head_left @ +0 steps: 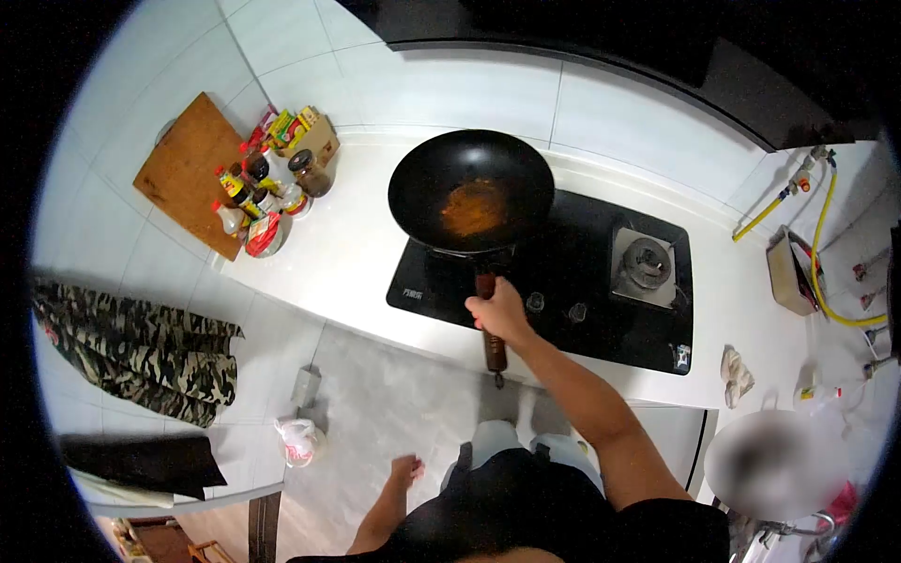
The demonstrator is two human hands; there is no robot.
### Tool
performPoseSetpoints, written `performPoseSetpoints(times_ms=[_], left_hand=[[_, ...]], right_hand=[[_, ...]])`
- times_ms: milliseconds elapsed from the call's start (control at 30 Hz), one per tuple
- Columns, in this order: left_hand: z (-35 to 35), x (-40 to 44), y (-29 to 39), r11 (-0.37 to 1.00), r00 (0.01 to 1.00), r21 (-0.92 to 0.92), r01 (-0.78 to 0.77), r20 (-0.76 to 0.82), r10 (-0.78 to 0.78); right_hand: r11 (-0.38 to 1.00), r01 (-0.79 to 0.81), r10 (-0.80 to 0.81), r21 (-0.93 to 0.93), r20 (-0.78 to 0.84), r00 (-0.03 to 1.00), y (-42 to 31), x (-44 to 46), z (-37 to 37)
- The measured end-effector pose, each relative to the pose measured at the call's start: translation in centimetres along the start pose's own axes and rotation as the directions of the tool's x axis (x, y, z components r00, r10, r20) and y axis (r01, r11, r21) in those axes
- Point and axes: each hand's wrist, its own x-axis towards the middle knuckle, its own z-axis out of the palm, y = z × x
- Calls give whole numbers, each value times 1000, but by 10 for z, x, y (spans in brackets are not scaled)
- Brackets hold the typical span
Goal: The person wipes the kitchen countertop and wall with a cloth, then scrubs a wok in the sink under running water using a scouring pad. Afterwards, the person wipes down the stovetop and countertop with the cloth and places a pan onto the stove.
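Note:
My right hand [502,310] is closed around the brown wooden handle [495,349] of a black wok [422,206]. The wok sits over the left side of the black gas stove [563,272], with its handle pointing toward me. Reddish-brown sauce or oily residue [476,208] lies in the bottom of the pan. Low at my left side, over the floor, my left hand [406,469] hangs with its fingers curled in and nothing visible in them.
Sauce bottles [246,192], a dark jar [309,174] and a wooden cutting board [192,174] stand at the counter's left end. On the right are a bare burner [647,263], a crumpled cloth [737,377], a yellow hose [819,235] and a round metal lid or pan [774,464].

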Motion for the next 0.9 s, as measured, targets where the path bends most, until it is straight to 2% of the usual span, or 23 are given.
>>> performPoseSetpoints(times_ms=[67,133,233,333,433,467,500,567,633,733,767,833,867,900], left_hand=[[-28,-11,-32,992,990,23,120,71,-122],[-49,-21,-49,959,966,-121,256,45,-253],[-65,-21,-49,918,954,-268,292,13,-300],[-69,-12,-33,924,962,-282,259,-3,-271],[-54,0,-2,965,985,-202,165,-21,-173],[-40,11,16,979,989,-149,142,-10,-145],[-10,-11,41,970,995,-231,74,-41,-86],[5,9,63,990,999,-136,35,18,-33],[32,9,77,998,999,-48,-28,26,29],[46,38,92,990,979,11,141,148,-141],[52,49,92,995,982,47,88,166,-95],[85,44,107,1000,983,-21,18,186,-14],[103,38,113,998,981,-66,-18,191,30],[110,44,120,989,956,-148,30,292,14]], right_hand=[[1000,-10,9,-23,-24,1000,11,13,18],[985,59,-78,-165,-113,990,39,33,39],[997,31,-43,-72,-167,985,36,39,53],[996,63,-74,-55,-228,971,41,50,71],[996,-93,92,1,-188,978,27,45,79],[991,-88,63,-97,-232,971,12,29,74],[984,-159,146,-78,-147,978,5,23,68],[997,-75,72,-6,-201,977,21,30,76],[999,-46,45,-3,-130,991,21,28,69],[999,11,-9,40,-38,999,37,11,37],[996,13,-19,87,59,998,35,-13,3],[972,236,-234,13,-90,968,34,-63,-75],[863,461,-505,-207,-329,798,67,-72,-106],[872,440,-487,-216,-468,737,84,-91,-155]])
